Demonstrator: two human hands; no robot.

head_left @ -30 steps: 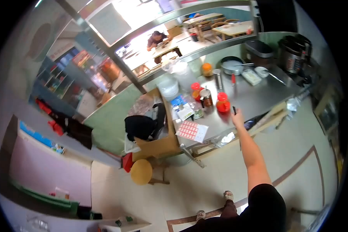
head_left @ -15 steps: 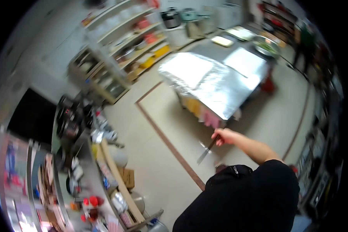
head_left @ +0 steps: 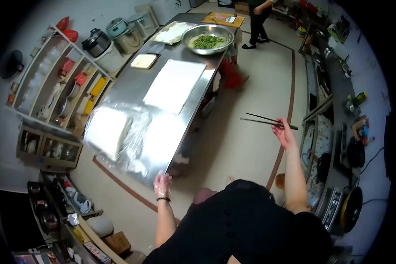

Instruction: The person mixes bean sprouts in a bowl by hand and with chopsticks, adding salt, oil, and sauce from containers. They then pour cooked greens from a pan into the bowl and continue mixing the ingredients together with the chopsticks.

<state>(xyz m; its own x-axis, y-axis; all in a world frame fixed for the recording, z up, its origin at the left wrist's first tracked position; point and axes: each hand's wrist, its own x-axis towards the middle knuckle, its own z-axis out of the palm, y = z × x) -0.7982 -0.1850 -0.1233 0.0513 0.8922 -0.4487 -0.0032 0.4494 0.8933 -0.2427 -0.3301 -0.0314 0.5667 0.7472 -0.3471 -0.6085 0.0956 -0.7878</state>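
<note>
1. Left hand [head_left: 162, 185], in a clear glove, is nearest me. Its grip is slack, fingers apart, holding nothing. It sits at the near corner of the steel tabletop [head_left: 126, 86]; I cannot tell if it touches the edge
2. Right hand [head_left: 285, 133] is raised over the floor, well apart from the tabletop. Its grip is clamped on a pair of chopsticks [head_left: 268, 119], which lie roughly level and slightly splayed, tips pointing left
3. Judgement: I would keep the pinch near the thick ends, close the tips together and hold them clear of clothing. The free hand is best kept off the film
4. Near end of tabletop: crinkled clear film [head_left: 136, 136] over a pale block. Glare hides what lies beneath
5. Farther along: white sheet [head_left: 174, 83], small tray [head_left: 144, 60], then a large metal bowl [head_left: 208, 40] of chopped greens
6. In the way: the aisle runs between the tabletop and the cooking range [head_left: 334, 145] on the right. Another person [head_left: 257, 15] stands at its far end, near the bowl
</note>
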